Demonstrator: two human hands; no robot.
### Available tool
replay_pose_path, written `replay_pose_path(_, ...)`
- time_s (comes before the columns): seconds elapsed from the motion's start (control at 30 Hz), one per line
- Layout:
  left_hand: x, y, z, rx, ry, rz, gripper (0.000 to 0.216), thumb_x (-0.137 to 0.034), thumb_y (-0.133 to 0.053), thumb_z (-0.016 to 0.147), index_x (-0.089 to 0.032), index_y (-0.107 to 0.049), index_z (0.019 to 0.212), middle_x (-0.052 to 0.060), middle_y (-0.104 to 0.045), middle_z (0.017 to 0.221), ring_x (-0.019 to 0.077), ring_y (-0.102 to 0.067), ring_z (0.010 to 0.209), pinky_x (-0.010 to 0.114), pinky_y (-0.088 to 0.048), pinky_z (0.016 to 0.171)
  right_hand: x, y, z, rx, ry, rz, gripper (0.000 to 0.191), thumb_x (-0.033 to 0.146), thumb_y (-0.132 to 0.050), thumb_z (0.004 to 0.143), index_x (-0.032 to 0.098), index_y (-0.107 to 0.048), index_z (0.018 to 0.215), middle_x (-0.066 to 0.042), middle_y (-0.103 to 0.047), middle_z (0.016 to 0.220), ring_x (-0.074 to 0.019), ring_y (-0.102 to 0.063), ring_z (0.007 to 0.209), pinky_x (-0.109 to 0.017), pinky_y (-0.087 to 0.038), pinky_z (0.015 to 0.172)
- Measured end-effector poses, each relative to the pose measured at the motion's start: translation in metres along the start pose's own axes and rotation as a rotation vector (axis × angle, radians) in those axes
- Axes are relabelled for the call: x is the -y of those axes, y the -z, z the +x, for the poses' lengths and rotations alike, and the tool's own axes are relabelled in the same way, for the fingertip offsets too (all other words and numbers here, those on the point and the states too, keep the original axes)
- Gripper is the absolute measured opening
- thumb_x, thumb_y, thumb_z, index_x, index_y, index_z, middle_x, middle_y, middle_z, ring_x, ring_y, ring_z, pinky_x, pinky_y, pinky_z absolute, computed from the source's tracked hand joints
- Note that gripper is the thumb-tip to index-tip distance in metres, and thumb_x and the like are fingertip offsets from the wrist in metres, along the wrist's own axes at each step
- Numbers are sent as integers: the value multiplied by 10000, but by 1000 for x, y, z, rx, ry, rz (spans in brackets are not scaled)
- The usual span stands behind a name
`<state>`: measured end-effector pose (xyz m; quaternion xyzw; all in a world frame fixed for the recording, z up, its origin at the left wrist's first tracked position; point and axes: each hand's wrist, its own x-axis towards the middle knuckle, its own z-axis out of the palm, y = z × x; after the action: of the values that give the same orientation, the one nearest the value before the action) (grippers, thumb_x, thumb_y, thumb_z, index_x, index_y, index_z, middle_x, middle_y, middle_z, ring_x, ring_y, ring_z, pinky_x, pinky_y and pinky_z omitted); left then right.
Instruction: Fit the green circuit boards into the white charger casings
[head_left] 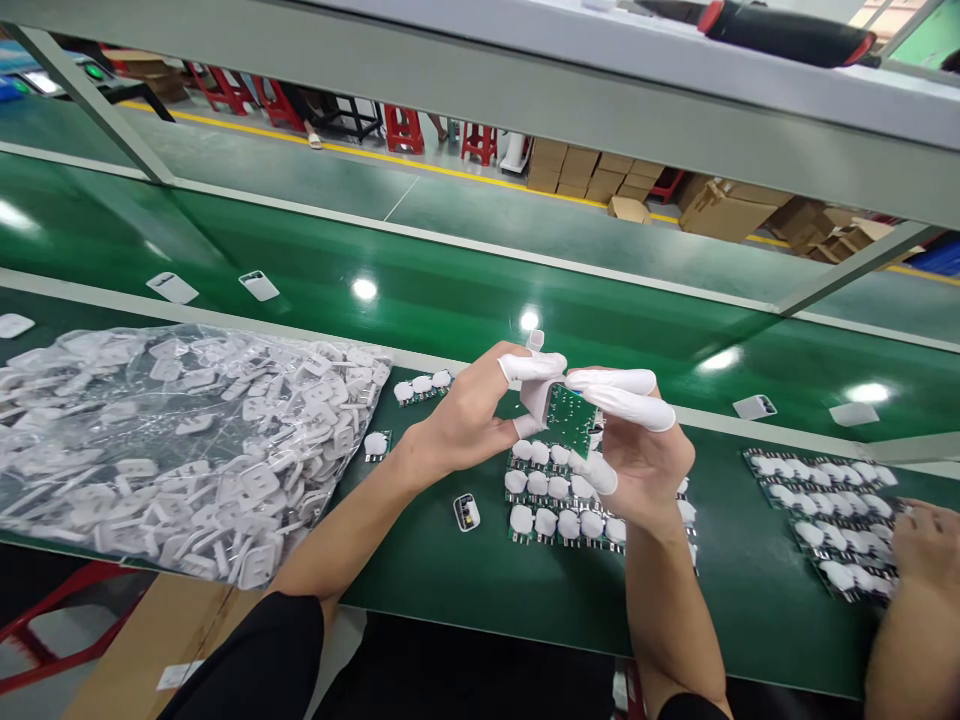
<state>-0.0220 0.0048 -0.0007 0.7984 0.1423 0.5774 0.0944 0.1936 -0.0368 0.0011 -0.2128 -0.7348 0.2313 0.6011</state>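
Item, centre of frame: small green circuit board (574, 420), lifted off the bench between my two hands.
- Left hand (469, 420): thumb and forefinger, in white finger cots, pinched on a white plastic piece (537, 398) at the board's left edge.
- Right hand (646, 455): capped fingers over the board's top, thumb under it, gripping it. The two hands nearly meet.

Board: square, speckled with solder points, tilted toward me.

Directly beneath: a panel of boards (555, 508) carrying white round caps, lying flat on the green bench top (420, 560).

Left of frame: a clear bag (180, 440) of white plug parts.
Lower right: another person's hand (926, 545) on a second panel (821, 505).

Open room: bare bench between bag and panel, save one loose white part (466, 512). The near bench edge runs just below.
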Motion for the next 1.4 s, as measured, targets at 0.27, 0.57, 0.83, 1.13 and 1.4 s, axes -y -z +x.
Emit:
replay_pose_path(0.27, -2, 1, 2, 15, -2, 6, 622, -113, -766, 1007, -251, -548, 1573, 40, -810, 1043, 213, -785, 915, 419, -683, 886, -3, 1, -3, 4, -21, 18, 660, 299, -921, 917, 443, -719, 1528, -71, -804, 1341, -360, -776, 1292, -637, -714, 1043)
replay_pose_path(0.57, -3, 1, 2, 7, 6, -4, 622, -94, -798, 983, -221, -576, 1550, 53, -813, 1038, 222, -791, 949, 409, -689, 887, -1, 1, -1, 16, -22, 15, 692, 315, -962, 897, 439, -721, 1534, -84, -803, 1390, -375, -774, 1329, -627, -710, 1048)
replay_pose_path(0.83, -2, 1, -5, 17, 32, 16, 621, -108, -810, 974, -213, -587, 1544, 91, -814, 1142, 252, -800, 1076, 422, -695, 927, -4, 3, -3, 36, -62, 14, 708, 326, -970, 882, 441, -703, 1527, -80, -803, 1404, -383, -754, 1386, -672, -684, 1127)
replay_pose_path(1.13, -5, -1, -7, 0, 184, -137, 568, -244, -912, 940, -277, -664, 1450, 38, -783, 1073, 214, -769, 942, 355, -655, 822, -1, 0, 1, 93, -92, -190, 689, 419, -874, 979, 430, -629, 1624, -93, -636, 1618, -389, -620, 1527, -677, -600, 1244)
replay_pose_path(1.4, 1, -13, -10, -317, 761, -828, 590, -501, -1087, 744, -310, -722, 1166, 16, -786, 1148, 237, -829, 1040, 371, -688, 871, -2, 11, 6, 16, -28, -204, 709, 534, -788, 986, 376, -613, 1655, -113, -654, 1594, -436, -607, 1554, -720, -589, 1246)
